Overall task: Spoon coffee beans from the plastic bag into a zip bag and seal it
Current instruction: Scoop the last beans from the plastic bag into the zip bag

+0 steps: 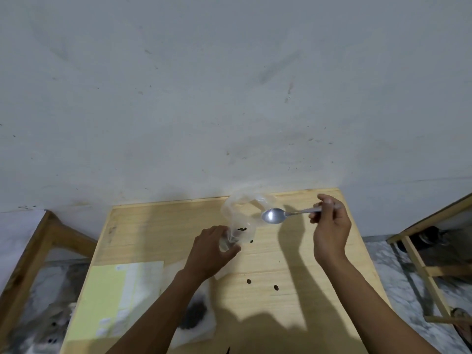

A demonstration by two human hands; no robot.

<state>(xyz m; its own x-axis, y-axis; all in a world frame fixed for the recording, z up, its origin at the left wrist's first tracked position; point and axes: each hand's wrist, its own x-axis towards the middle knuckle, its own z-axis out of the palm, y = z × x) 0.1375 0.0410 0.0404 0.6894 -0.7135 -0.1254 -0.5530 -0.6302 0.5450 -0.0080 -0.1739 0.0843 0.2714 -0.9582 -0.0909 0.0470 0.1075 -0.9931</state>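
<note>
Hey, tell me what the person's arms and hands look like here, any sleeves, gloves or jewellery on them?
Both forearms are bare up to the frame's bottom edge, with no sleeves in view. The left hand and right hand are ungloved. No watch, bracelet or ring shows on either wrist or on the fingers that can be seen.

We look down on a pale wooden table (293, 256) pushed up against a scuffed grey-white wall (204, 85); the wall fills the whole upper part of our view, marked with dark smudges and streaks; to the left we see a wooden frame (30, 254) leaning out over a marbled grey-and-white floor (408, 297); to the right another wooden frame (419, 259) stands on that same floor; light falls from behind us, throwing hard dark shadows across the tabletop and up the wall's foot.
</note>
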